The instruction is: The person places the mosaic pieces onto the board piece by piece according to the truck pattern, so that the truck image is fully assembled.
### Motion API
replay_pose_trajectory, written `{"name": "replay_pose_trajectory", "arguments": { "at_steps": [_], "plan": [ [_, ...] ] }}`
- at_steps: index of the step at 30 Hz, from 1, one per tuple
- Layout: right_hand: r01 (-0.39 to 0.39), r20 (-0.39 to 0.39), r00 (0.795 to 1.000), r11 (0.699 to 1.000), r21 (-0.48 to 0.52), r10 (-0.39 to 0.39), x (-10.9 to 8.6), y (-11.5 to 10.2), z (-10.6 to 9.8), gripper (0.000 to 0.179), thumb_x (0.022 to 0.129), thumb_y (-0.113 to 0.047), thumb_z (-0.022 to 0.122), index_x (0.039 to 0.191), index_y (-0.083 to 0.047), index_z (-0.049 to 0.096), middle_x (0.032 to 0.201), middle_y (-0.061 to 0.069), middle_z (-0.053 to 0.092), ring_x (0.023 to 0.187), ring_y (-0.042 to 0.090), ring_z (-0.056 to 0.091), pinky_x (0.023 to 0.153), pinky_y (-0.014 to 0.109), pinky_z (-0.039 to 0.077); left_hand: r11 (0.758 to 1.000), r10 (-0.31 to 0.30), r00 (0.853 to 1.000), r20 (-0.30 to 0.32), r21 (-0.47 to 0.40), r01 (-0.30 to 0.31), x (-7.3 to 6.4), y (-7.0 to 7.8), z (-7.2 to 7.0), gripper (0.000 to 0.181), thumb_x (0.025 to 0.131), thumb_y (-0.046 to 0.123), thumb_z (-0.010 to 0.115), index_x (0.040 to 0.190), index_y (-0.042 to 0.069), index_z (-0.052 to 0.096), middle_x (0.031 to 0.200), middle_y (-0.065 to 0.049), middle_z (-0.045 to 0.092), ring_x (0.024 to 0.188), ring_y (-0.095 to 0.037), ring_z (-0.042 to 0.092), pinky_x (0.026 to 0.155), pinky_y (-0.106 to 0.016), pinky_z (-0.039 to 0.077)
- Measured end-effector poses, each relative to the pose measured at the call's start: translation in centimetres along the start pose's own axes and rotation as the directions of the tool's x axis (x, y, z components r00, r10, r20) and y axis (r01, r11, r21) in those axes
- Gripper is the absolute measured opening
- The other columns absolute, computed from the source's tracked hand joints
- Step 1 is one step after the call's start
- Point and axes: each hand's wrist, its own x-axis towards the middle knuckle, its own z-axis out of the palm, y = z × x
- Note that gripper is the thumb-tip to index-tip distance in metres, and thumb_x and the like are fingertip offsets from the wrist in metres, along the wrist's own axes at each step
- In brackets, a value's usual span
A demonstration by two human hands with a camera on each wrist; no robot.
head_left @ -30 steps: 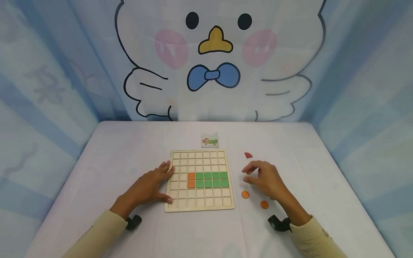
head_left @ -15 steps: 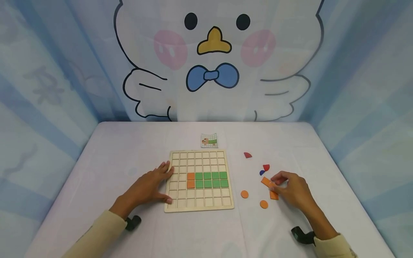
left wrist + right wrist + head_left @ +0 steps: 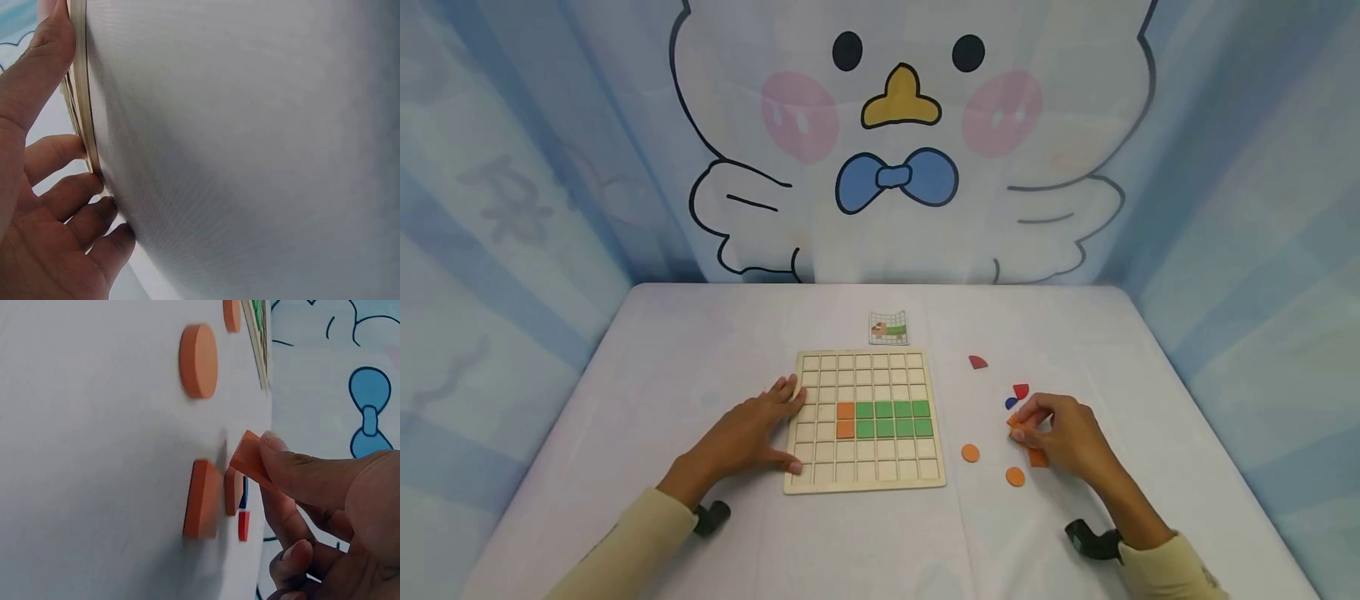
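Both arms (image 3: 628,542) reach in from the near side. The left hand (image 3: 745,433) lies with its thumb spread nearer than its fingers — the right hand (image 3: 1067,435) pinches with thumb and fingertips.

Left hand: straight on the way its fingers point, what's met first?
The board: the left hand touches its left edge. Beyond it, the picture card looks roughly in line, though depth is hard to judge.

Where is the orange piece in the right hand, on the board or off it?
Off it: the right hand pinches the orange piece to the right of the board in the head view.
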Motion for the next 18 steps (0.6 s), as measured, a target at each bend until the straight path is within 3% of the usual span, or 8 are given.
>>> {"name": "replay_pose_trajectory", "arguments": {
  "at_steps": [9,18],
  "plan": [
    [0.124,-0.005,0.992,0.991,0.057,-0.124,1.7,-4.6,1.7,0.017,0.086,-0.021,0.091,0.093,-0.018,0.076,0.077,-0.006,0.070,0.075,0.018,0.052,0.065,0.026,0.042,1.000,-0.002,1.000,-0.002,-0.002,0.002,0.0,0.1,-0.1,0.119,0.070,0.053,0.094,0.163,0.005,0.038,0.175,-0.019,0.025,0.162,-0.041,0.027,0.123,-0.065,0.037],
    [0.224,0.045,0.972,0.966,0.130,-0.232,4.3,-10.4,4.6,0.017,0.086,-0.022,0.091,0.091,-0.020,0.075,0.080,-0.007,0.072,0.075,0.017,0.054,0.067,0.028,0.041,1.000,0.004,1.000,0.006,-0.007,-0.004,0.0,0.0,-0.2,0.118,0.071,0.053,0.094,0.163,0.005,0.038,0.175,-0.019,0.024,0.163,-0.041,0.026,0.123,-0.065,0.036]
  ]
}}
